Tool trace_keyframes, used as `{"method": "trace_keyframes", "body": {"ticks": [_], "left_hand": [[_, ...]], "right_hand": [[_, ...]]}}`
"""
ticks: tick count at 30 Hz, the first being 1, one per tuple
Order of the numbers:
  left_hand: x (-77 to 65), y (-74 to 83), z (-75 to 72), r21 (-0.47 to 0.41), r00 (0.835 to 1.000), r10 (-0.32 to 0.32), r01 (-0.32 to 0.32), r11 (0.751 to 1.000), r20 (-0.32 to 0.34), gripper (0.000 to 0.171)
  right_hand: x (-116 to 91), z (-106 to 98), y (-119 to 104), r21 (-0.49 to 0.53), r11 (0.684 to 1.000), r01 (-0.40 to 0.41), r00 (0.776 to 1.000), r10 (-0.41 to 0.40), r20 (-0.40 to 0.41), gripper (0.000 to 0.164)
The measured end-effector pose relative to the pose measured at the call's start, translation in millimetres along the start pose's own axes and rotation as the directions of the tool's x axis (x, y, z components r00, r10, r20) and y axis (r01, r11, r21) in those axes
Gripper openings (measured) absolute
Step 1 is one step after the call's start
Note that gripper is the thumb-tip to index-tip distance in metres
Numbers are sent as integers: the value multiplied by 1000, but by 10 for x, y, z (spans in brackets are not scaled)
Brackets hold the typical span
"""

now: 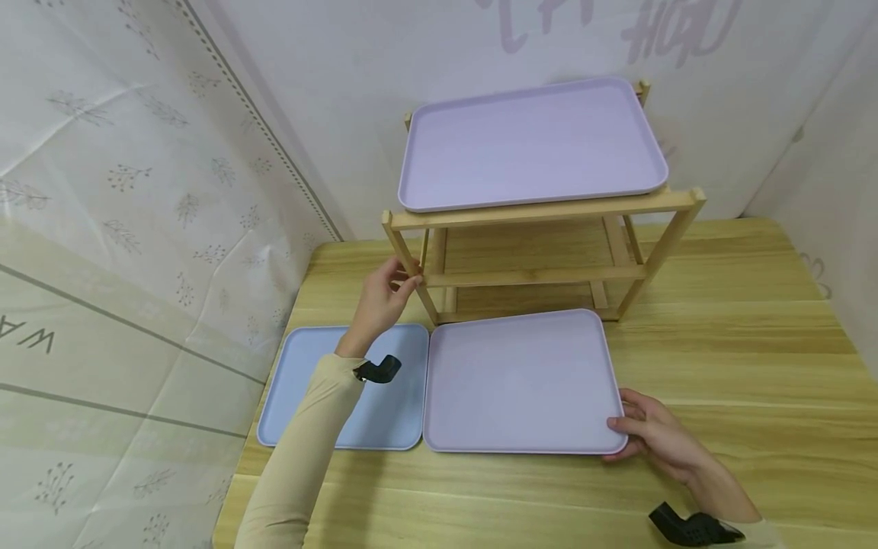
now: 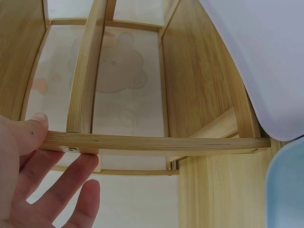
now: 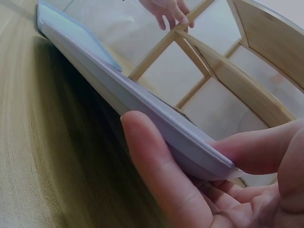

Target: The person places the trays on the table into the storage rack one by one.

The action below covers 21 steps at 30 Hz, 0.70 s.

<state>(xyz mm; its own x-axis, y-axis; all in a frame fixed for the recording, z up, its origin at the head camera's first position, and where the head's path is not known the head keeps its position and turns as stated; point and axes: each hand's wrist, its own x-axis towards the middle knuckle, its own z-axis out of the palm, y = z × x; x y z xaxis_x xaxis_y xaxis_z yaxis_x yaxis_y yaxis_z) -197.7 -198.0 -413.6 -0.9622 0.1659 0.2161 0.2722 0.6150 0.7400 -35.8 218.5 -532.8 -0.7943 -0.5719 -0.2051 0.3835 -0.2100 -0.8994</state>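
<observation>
1. Head: gripping wooden rack with left hand; pinching front lilac tray with right hand, beside blue tray, partly hidden by left sleeve.
2. Left wrist: clasping rack between thumb and fingers; cropping both trays.
3. Right wrist: holding lilac edge in fingers, too dark underneath to make out.

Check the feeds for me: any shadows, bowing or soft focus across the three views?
Head: the left sleeve casts a soft shadow over the blue tray and wooden table; left wrist: the wooden rack looks bowed, likely lens distortion; right wrist: a dark shadow lies under the lower lilac tray, and the rack behind looks slightly soft.
</observation>
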Motion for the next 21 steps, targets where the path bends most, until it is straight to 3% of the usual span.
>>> {"method": "trace_keyframes", "body": {"ticks": [11,21], "left_hand": [[-3,1,-1,-5,1000,-1,1,1000,-3,24],[5,-7,7,-20,1000,-1,1,1000,5,24]], "right_hand": [[-49,-23,-13,28,999,25,1000,-26,8,39],[-173,-35,-132,123,985,118,985,-132,109,50]]}}
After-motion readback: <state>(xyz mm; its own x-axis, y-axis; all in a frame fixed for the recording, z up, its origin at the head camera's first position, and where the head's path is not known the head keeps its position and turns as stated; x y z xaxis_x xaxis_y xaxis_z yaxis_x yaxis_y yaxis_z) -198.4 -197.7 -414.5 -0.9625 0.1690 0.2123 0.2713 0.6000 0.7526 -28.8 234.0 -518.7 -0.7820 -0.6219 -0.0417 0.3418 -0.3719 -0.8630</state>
